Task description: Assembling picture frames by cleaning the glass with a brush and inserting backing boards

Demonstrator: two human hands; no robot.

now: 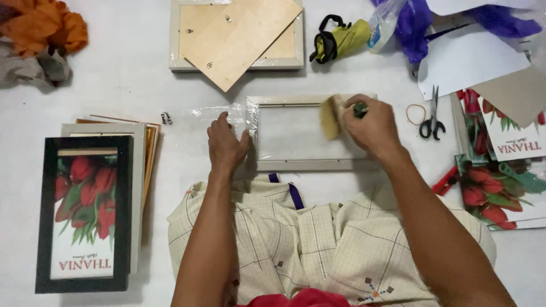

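A pale, rectangular wooden picture frame (310,165) lies flat on the white floor just in front of the person's lap, its glass facing up. The right hand (372,128) is over the frame's right part, fingers closed around a tan, soft cloth pad (331,116) pressed on the glass; something small and dark green shows at the top of that fist. The left hand (226,145) rests at the frame's left edge, fingers spread flat and holding nothing, lying on a crinkled sheet of clear plastic wrap (205,116) that trails off to the left of the frame.

Beyond the frame, farther from the person, sits another pale frame with a loose plywood backing board (239,37) tilted across it. To the right of the frame lie black-handled scissors (431,116) and, beside them, a tan rubber band (415,113). Well to the frame's left is a stack of frames topped by a black frame with a red tulip print (85,219).
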